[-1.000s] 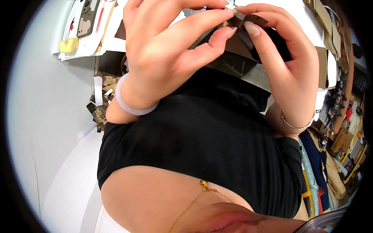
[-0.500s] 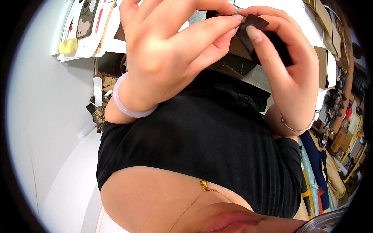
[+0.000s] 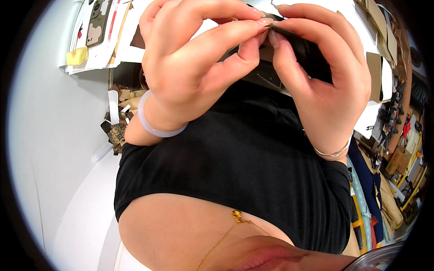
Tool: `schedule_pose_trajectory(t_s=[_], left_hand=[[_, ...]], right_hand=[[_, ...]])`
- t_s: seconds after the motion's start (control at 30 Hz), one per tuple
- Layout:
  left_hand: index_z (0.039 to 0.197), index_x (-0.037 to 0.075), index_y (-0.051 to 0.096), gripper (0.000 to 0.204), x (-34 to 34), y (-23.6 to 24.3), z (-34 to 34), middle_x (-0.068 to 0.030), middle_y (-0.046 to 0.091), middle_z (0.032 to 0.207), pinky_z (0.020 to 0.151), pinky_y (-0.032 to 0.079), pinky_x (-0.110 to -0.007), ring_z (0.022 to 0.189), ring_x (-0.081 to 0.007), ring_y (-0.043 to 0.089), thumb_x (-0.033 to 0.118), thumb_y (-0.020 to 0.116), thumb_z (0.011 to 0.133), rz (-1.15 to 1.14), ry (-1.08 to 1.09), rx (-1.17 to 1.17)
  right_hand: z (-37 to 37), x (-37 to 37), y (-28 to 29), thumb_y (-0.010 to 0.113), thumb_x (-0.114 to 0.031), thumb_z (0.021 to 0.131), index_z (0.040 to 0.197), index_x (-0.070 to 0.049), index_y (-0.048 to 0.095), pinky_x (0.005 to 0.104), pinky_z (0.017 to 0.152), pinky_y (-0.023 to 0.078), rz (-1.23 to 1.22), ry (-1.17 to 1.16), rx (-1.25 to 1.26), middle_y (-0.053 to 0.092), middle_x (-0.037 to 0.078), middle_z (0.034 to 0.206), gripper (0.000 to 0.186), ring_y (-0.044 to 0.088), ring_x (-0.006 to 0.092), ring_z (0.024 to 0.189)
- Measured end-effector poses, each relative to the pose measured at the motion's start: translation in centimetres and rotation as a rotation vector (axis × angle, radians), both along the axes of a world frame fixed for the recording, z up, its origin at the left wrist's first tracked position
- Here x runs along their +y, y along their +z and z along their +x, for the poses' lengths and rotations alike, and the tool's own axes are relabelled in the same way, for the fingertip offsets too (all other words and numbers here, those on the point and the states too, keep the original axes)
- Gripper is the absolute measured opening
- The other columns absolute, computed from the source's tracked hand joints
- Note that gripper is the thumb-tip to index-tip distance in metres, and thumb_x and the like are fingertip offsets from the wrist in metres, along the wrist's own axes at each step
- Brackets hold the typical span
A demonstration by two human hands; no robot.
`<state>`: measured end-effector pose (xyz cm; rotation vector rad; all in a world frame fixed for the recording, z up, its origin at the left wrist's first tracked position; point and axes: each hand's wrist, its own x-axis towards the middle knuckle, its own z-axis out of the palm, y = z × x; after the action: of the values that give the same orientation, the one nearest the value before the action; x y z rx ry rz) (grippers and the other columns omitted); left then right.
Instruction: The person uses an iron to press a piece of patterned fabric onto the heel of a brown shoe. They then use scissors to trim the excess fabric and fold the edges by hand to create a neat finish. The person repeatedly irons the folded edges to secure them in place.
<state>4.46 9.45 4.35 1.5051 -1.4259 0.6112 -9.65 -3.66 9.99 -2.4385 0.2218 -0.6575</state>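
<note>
A dark brown-black piece of thin, flexible sheet material (image 3: 312, 52), leather or fabric, is held up near the top of the view between my two hands. My left hand (image 3: 190, 58), with a pale bangle at its wrist, pinches the piece's edge between thumb and fingertips. Close against it, my right hand (image 3: 332, 81) grips the same piece, thumb below and fingers above, with the dark material filling the curve of the palm. The fingertips of both hands nearly meet. Fingers hide much of the piece, and whether anything small sits in the pinch cannot be made out.
At the upper left, a patterned phone (image 3: 98, 22), a red pen (image 3: 113, 19) and a yellow block (image 3: 77, 56) lie on papers. Scraps (image 3: 120, 99) are heaped below the table's left side. Cardboard (image 3: 374, 77) stands at right, with fabric rolls (image 3: 361, 194) lower down.
My hands have drawn closer together, the right one shifting left. The piece's squared end, which stood up over the right thumb, has tipped out of sight under the fingers.
</note>
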Motion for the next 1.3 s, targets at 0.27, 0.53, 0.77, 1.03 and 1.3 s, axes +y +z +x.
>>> schedule_pose_trajectory(t_s=[0.27, 0.53, 0.77, 1.03, 1.3], left_hand=[[0.097, 0.003, 0.076, 0.035, 0.0, -0.7, -0.1, -0.0086, 0.075, 0.099, 0.073, 0.047, -0.031, 0.085, -0.0218, 0.068, -0.007, 0.082, 0.064, -0.047, -0.020, -0.004], [0.102, 0.003, 0.076, 0.033, 1.0, -0.4, -0.1, -0.0085, 0.075, 0.102, 0.075, 0.047, -0.031, 0.090, -0.0218, 0.067, -0.003, 0.082, 0.069, 0.076, -0.004, -0.018], [0.110, 0.000, 0.073, 0.038, 1.5, -0.2, 0.3, -0.0142, 0.073, 0.111, 0.094, 0.048, -0.038, 0.096, -0.0258, 0.069, -0.004, 0.078, 0.072, 0.093, -0.110, 0.226], [0.115, 0.008, 0.074, 0.037, 2.0, -2.0, 2.3, -0.0091, 0.069, 0.116, 0.092, 0.045, -0.037, 0.100, -0.0237, 0.063, 0.005, 0.083, 0.079, 0.124, -0.160, 0.228], [0.112, 0.013, 0.076, 0.037, 2.9, 2.1, 2.6, -0.0043, 0.072, 0.114, 0.100, 0.040, -0.042, 0.105, -0.0222, 0.064, 0.013, 0.086, 0.077, 0.489, -0.104, 0.095]], right_hand=[[0.6, 0.5, 0.0, 0.073, 0.008, 0.082, 0.100, 0.004, 0.068, 0.0244, 0.080, 0.054, -0.114, -0.041, 0.019, 0.071, 0.010, 0.110, 0.019, 0.067, 0.0137, 0.091], [0.7, 0.3, -1.3, 0.069, 0.012, 0.081, 0.099, 0.004, 0.068, 0.0248, 0.080, 0.054, -0.048, 0.017, -0.128, 0.071, 0.011, 0.108, 0.019, 0.068, 0.0149, 0.091], [0.5, 0.1, -0.3, 0.067, 0.013, 0.081, 0.101, 0.004, 0.067, 0.0274, 0.085, 0.053, -0.005, 0.031, -0.042, 0.070, 0.013, 0.112, 0.022, 0.067, 0.0181, 0.098], [0.3, -0.2, 0.1, 0.072, 0.009, 0.076, 0.096, 0.001, 0.068, 0.0375, 0.102, 0.048, -0.132, 0.067, 0.008, 0.071, 0.014, 0.113, 0.022, 0.068, 0.0233, 0.101], [-0.3, -1.1, 0.0, 0.072, 0.007, 0.074, 0.095, 0.000, 0.069, 0.0450, 0.111, 0.042, -0.163, 0.097, -0.007, 0.073, 0.016, 0.110, 0.022, 0.069, 0.0256, 0.104]])
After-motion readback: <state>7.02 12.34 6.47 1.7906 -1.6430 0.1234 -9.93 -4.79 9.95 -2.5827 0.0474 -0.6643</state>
